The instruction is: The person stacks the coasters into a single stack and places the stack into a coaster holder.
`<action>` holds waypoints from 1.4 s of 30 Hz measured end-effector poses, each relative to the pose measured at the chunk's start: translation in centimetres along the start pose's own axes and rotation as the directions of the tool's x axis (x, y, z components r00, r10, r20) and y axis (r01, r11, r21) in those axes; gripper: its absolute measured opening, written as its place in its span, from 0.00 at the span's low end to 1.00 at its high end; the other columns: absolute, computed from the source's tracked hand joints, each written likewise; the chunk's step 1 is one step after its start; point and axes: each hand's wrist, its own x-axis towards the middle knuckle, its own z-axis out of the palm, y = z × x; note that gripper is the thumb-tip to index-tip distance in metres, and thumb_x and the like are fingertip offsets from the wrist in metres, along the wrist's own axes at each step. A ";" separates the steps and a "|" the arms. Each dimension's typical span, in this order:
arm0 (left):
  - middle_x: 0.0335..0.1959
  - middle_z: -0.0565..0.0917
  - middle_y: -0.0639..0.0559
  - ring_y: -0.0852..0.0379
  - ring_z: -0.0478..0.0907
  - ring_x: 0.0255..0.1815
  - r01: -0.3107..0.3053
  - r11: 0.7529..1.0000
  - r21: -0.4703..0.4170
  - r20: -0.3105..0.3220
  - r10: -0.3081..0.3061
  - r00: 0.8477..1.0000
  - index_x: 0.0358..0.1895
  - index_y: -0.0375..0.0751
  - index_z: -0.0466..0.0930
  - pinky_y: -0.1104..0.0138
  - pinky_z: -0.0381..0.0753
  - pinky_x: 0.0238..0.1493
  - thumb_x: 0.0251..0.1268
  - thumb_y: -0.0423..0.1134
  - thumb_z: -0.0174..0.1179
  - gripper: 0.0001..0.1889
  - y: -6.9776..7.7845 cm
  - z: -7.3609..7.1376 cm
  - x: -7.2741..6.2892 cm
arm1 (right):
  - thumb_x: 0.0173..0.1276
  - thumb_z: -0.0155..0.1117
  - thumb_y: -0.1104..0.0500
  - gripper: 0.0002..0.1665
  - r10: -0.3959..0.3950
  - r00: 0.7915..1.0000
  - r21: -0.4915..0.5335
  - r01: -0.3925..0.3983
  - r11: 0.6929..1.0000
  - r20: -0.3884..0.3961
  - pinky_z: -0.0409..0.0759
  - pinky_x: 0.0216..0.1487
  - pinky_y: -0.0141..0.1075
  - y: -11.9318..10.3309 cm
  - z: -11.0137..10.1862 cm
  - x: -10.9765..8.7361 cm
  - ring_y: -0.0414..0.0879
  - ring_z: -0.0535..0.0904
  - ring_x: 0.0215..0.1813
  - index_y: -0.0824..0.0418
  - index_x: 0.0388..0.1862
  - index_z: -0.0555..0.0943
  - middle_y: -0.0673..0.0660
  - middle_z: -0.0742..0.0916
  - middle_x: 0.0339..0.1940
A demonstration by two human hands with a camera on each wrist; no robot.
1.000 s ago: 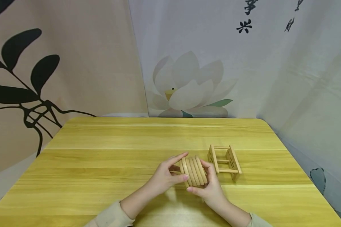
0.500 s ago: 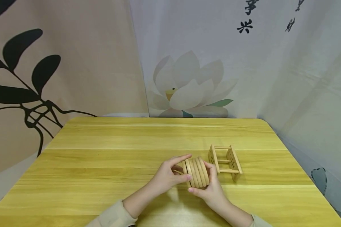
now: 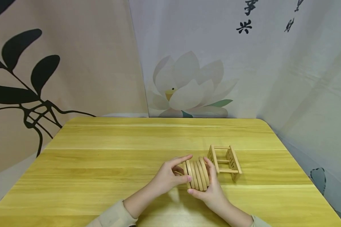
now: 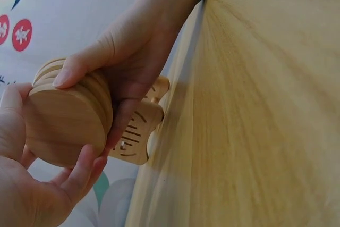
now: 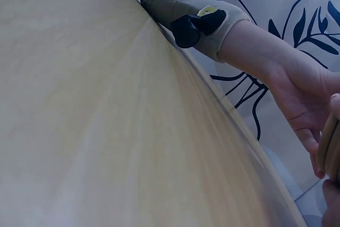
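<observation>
A stack of several round wooden coasters is held between both hands over the table. My left hand grips the stack's left end, with the thumb on the near edge and a finger along the top. From the right, my right hand curls around the other end, its thumb underneath at the near side. In the left wrist view the flat face of the end coaster shows between the fingers. The right wrist view catches only the edge of the coasters. Just beyond the right hand stands a wooden rack with slotted side panels.
The wooden table stretches to both sides, its far edge against a printed cloth backdrop. The rack's side panel shows behind the right hand in the left wrist view. A dark strapped device sits on the left sleeve.
Both hands and the stack have shifted slightly to the right. The coasters are tilted a little differently and spread unevenly along the near edge. The rack stays put.
</observation>
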 end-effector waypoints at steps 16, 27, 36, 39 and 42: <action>0.61 0.74 0.50 0.53 0.77 0.40 -0.005 1.000 0.010 0.019 0.004 1.000 0.65 0.53 0.73 0.64 0.82 0.36 0.53 0.36 0.71 0.33 0.1 -0.1 0.1 | 0.45 0.76 0.73 0.61 -0.058 0.998 0.061 0.057 0.997 0.014 0.79 0.50 0.41 -0.2 -0.2 0.2 0.53 0.74 0.52 0.61 0.72 0.50 0.66 0.68 0.59; 0.56 0.76 0.53 0.54 0.77 0.38 0.013 0.999 0.031 0.020 -0.013 1.000 0.64 0.51 0.75 0.64 0.82 0.34 0.51 0.35 0.72 0.33 0.5 0.0 0.2 | 0.45 0.80 0.62 0.61 -0.056 0.997 0.097 0.052 0.994 0.043 0.79 0.50 0.43 -0.1 -0.6 0.1 0.54 0.73 0.54 0.58 0.72 0.51 0.67 0.67 0.60; 0.49 0.78 0.55 0.54 0.78 0.37 0.008 0.999 0.033 0.008 -0.008 1.000 0.62 0.51 0.77 0.64 0.82 0.34 0.49 0.34 0.72 0.32 0.8 0.2 0.7 | 0.45 0.79 0.62 0.62 -0.133 0.990 0.075 0.129 0.989 0.047 0.78 0.51 0.40 -0.1 -1.0 0.3 0.51 0.72 0.54 0.65 0.71 0.49 0.66 0.68 0.59; 0.49 0.78 0.55 0.54 0.78 0.36 -0.003 0.999 0.034 0.010 0.003 1.000 0.62 0.48 0.77 0.65 0.82 0.33 0.50 0.33 0.72 0.31 1.0 0.3 0.8 | 0.47 0.79 0.63 0.61 -0.152 0.987 0.076 0.148 0.986 0.059 0.78 0.52 0.38 -0.2 -1.0 0.3 0.50 0.72 0.54 0.65 0.71 0.48 0.65 0.67 0.59; 0.49 0.78 0.54 0.54 0.78 0.36 -0.015 0.999 0.035 0.019 0.014 1.000 0.62 0.46 0.76 0.65 0.81 0.33 0.50 0.33 0.72 0.31 1.2 0.4 0.8 | 0.47 0.79 0.62 0.61 -0.161 0.985 0.072 0.157 0.985 0.064 0.77 0.52 0.37 -0.3 -1.1 0.3 0.49 0.72 0.53 0.62 0.72 0.49 0.65 0.67 0.59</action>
